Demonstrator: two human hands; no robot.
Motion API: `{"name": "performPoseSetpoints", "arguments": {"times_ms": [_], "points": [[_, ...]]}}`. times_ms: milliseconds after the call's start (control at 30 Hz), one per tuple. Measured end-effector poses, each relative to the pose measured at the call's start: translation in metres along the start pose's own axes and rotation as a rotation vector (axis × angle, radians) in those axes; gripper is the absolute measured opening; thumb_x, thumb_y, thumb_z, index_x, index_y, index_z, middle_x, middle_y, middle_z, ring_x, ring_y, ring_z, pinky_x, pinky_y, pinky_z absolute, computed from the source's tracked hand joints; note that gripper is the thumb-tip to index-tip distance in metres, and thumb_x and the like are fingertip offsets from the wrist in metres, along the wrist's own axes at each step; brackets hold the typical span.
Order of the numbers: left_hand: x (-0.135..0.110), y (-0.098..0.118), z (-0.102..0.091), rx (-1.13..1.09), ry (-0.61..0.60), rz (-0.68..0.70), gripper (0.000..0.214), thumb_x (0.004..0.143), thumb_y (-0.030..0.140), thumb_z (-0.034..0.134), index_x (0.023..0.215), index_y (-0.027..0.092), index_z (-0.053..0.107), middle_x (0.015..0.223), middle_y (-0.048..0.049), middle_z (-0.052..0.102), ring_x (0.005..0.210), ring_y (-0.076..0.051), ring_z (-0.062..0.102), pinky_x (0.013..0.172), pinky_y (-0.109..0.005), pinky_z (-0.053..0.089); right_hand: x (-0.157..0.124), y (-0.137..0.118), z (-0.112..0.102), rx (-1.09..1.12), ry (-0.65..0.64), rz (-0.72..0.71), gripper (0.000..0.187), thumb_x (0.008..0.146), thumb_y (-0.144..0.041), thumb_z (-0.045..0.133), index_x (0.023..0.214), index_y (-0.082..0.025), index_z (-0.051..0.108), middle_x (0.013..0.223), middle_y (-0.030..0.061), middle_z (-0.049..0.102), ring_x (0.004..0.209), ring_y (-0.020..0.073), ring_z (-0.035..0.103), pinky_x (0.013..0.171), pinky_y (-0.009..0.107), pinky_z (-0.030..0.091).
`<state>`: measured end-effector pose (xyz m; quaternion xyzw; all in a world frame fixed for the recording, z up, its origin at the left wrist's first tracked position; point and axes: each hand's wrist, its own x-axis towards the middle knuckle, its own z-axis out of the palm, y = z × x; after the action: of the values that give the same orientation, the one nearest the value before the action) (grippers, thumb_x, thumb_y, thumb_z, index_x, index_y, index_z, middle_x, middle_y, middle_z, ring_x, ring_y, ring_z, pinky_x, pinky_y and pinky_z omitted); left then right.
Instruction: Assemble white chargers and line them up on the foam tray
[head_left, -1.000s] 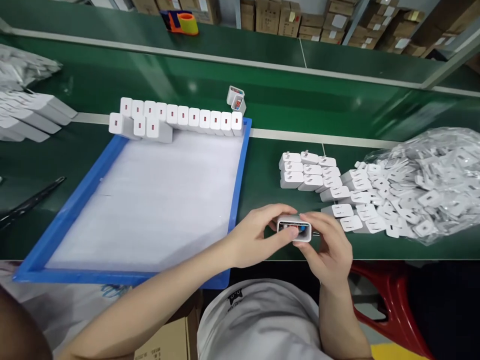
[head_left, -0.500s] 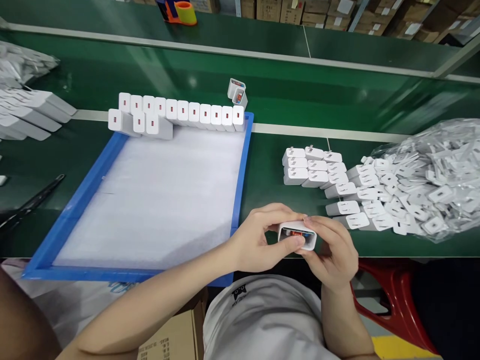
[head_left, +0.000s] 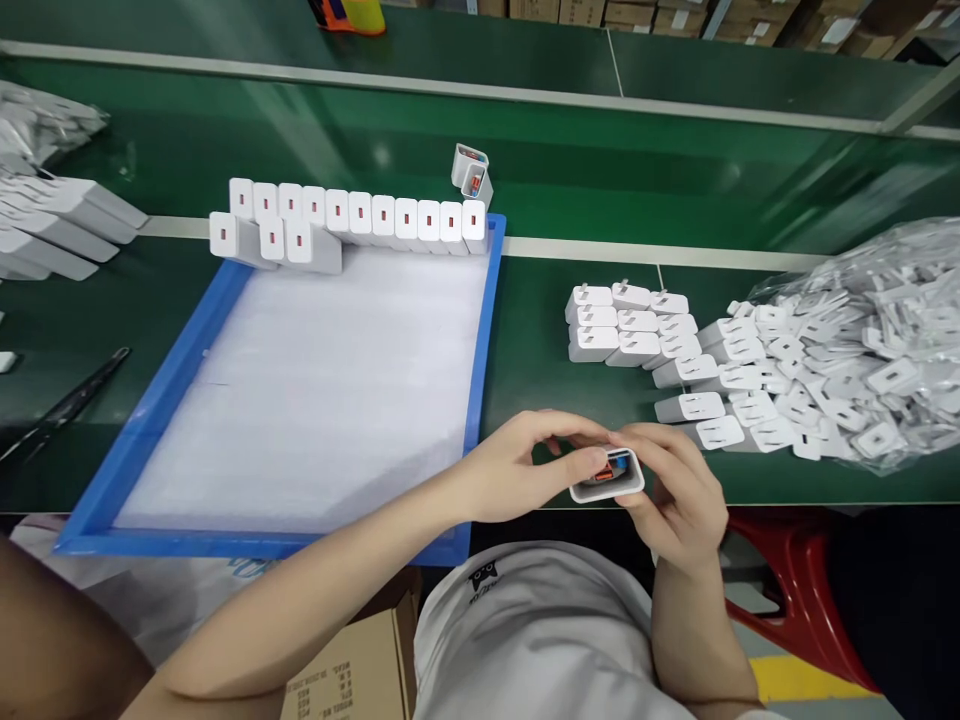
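Hands meet just before the torso: left hand (head_left: 517, 472) and right hand (head_left: 679, 492) both curl closed on one white charger (head_left: 609, 478), fingertips pinching it with its port face up. It looks like small, rigid plastic, probably light and smooth, best gripped across the flat sides. A blue tray (head_left: 480, 340) lies left of the hands. Stacked chargers (head_left: 637, 325) sit beyond the right hand.

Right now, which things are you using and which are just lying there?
In use: white charger, held by left hand and right hand; blue tray with charger row; loose charger pile.
Lying about: black tool; orange tape holder; red stool.
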<state>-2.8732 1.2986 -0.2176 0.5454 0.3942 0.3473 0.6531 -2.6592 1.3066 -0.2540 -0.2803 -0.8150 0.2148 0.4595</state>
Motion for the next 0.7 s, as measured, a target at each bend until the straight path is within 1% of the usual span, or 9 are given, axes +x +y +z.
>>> {"name": "performPoseSetpoints", "arguments": {"times_ms": [67,133,200,267,300,400,500,600,700], "points": [[0.002,-0.004,0.001,-0.155,-0.017,-0.085,0.039,0.091,0.043,0.070,0.118,0.016,0.072,0.103,-0.0092,0.072,0.095,-0.020,0.065,0.084,-0.032,0.051,0.001,0.002,-0.002,0.017,-0.020,0.016,0.038,0.100,-0.028,0.055,0.137,-0.021,0.063,0.110,0.0128,0.066,0.093,0.0236,0.066,0.075,0.038,0.059],[0.003,-0.009,0.004,-0.322,0.013,-0.142,0.052,0.085,0.043,0.078,0.129,0.017,0.066,0.102,-0.0079,0.070,0.096,-0.020,0.066,0.084,-0.031,0.052,0.003,0.003,-0.003,0.032,0.037,0.017,0.042,0.100,-0.031,0.057,0.140,-0.022,0.060,0.112,0.0134,0.066,0.095,0.0245,0.065,0.074,0.039,0.059],[0.003,-0.013,0.007,-0.428,0.076,-0.154,0.067,0.080,0.039,0.084,0.139,0.023,0.059,0.104,-0.0057,0.068,0.098,-0.018,0.066,0.087,-0.030,0.054,0.004,0.003,-0.001,0.031,0.106,0.010,0.055,0.094,-0.039,0.069,0.145,-0.022,0.056,0.115,0.0139,0.066,0.100,0.0271,0.064,0.076,0.042,0.059],[0.002,-0.016,0.010,-0.461,0.105,-0.129,0.076,0.077,0.033,0.087,0.145,0.028,0.054,0.110,-0.0046,0.067,0.099,-0.017,0.066,0.092,-0.030,0.054,0.005,0.002,0.001,-0.004,0.098,0.012,0.065,0.086,-0.036,0.079,0.145,-0.022,0.055,0.119,0.0140,0.066,0.106,0.0288,0.064,0.082,0.045,0.059],[0.002,-0.017,0.012,-0.458,0.103,-0.106,0.075,0.078,0.030,0.086,0.145,0.029,0.054,0.113,-0.0049,0.066,0.101,-0.017,0.066,0.094,-0.031,0.055,0.006,0.002,0.002,-0.022,0.077,0.020,0.063,0.085,-0.029,0.080,0.144,-0.023,0.056,0.121,0.0136,0.067,0.108,0.0283,0.064,0.086,0.045,0.059],[0.000,-0.019,0.015,-0.403,0.065,0.002,0.061,0.081,0.025,0.083,0.138,0.028,0.061,0.123,-0.0077,0.065,0.111,-0.019,0.065,0.097,-0.032,0.056,0.007,0.000,0.001,0.002,0.059,0.046,0.055,0.088,-0.009,0.069,0.140,-0.023,0.060,0.122,0.0117,0.068,0.108,0.0258,0.066,0.089,0.043,0.058],[-0.002,-0.018,0.016,-0.259,0.081,0.119,0.052,0.083,0.024,0.081,0.134,0.027,0.066,0.121,-0.0082,0.061,0.112,-0.020,0.065,0.098,-0.033,0.058,0.006,0.001,-0.002,0.078,0.072,0.030,0.056,0.088,-0.007,0.065,0.142,-0.021,0.058,0.120,0.0119,0.070,0.107,0.0266,0.067,0.088,0.045,0.058],[-0.003,-0.018,0.016,-0.145,0.094,0.197,0.054,0.084,0.022,0.079,0.135,0.029,0.066,0.117,-0.0076,0.060,0.109,-0.019,0.067,0.096,-0.030,0.059,0.007,0.000,-0.005,0.124,0.063,-0.041,0.061,0.086,-0.003,0.063,0.143,-0.023,0.056,0.122,0.0121,0.069,0.108,0.0275,0.067,0.088,0.048,0.058],[-0.002,-0.019,0.015,-0.107,0.092,0.291,0.057,0.083,0.018,0.079,0.136,0.032,0.066,0.117,-0.0074,0.062,0.109,-0.018,0.068,0.094,-0.027,0.060,0.009,-0.002,-0.007,0.098,0.045,-0.109,0.058,0.084,0.002,0.059,0.137,-0.023,0.061,0.125,0.0130,0.067,0.110,0.0275,0.066,0.087,0.049,0.059]]}}
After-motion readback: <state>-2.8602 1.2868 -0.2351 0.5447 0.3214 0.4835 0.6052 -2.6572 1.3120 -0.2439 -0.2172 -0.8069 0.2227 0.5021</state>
